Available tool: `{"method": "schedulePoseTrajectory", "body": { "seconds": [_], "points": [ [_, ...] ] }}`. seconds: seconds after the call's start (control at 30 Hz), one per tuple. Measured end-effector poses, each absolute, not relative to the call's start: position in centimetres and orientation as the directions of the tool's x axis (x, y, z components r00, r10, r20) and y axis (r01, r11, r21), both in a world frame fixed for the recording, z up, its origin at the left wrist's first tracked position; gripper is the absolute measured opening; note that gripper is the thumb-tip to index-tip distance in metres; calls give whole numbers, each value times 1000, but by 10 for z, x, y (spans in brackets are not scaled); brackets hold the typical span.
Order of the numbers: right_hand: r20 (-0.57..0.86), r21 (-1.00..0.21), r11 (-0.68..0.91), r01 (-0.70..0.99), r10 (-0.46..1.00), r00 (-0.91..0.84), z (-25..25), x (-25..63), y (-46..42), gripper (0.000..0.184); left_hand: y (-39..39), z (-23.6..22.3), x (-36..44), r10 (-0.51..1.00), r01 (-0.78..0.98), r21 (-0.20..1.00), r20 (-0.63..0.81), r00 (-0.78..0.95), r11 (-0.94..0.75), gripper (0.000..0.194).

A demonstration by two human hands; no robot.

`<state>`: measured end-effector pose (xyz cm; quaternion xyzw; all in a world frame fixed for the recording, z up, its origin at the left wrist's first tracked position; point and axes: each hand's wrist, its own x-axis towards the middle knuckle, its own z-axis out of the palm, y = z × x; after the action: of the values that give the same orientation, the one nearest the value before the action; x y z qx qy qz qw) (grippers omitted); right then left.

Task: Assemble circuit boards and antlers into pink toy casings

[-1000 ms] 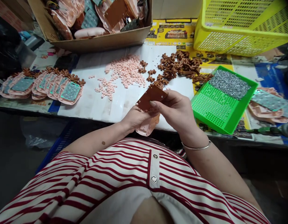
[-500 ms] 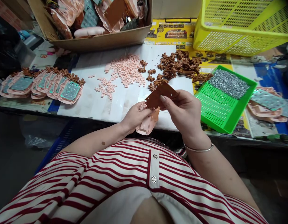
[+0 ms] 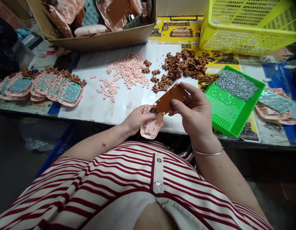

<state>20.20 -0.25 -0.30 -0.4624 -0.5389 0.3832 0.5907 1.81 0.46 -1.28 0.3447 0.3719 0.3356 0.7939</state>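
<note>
— Far left, overlapping pink assemblies (image 3: 70, 93), too bunched to count!
— Next comes one cardboard box (image 3: 102, 41), its top cut off. And the left hand (image 3: 136, 119)?
— It grips one pink casing (image 3: 151, 127) at the tabletop's (image 3: 95, 111) near edge, some fingers hidden underneath!
— Now the right hand (image 3: 197, 107): its fingers pinch one brown board (image 3: 170, 99), its underside out of sight!
— Then one green tray (image 3: 225, 116), metal pieces (image 3: 235, 84) too tiny to count, and one yellow basket (image 3: 229, 35), cropped above.
</note>
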Motion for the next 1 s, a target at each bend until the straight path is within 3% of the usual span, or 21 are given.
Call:
{"method": "schedulePoseTrajectory", "body": {
  "seconds": [0.27, 0.4, 0.47, 0.63, 0.77, 0.87, 1.0],
  "points": [
    [246, -958, 248, 145, 969, -30, 15, 207, -5, 35, 2, -11, 19, 815, -162, 852, -396, 422, 498, 26],
    [273, -925, 307, 225, 947, -170, 20, 214, -5, 49, 3, -12, 18, 820, -134, 876, -365, 441, 463, 23],
    [303, -893, 355, 278, 929, -212, 26, 216, -6, 45, 3, -12, 18, 821, -136, 872, -376, 430, 471, 27],
    [441, -690, 483, 539, 871, -217, 38, 217, -3, 14, 3, -13, 18, 819, -142, 869, -375, 434, 474, 26],
    [575, -524, 579, 625, 782, -242, 38, 214, 5, 18, 5, -13, 19, 826, -160, 872, -358, 436, 462, 20],
    [584, -521, 621, 586, 760, -285, 38, 205, 7, 18, 5, -9, 22, 821, -178, 862, -361, 443, 475, 18],
    [558, -604, 526, 598, 815, -153, 35, 190, 6, 14, 3, -7, 23, 829, -147, 853, -424, 364, 501, 25]
  ]
}}
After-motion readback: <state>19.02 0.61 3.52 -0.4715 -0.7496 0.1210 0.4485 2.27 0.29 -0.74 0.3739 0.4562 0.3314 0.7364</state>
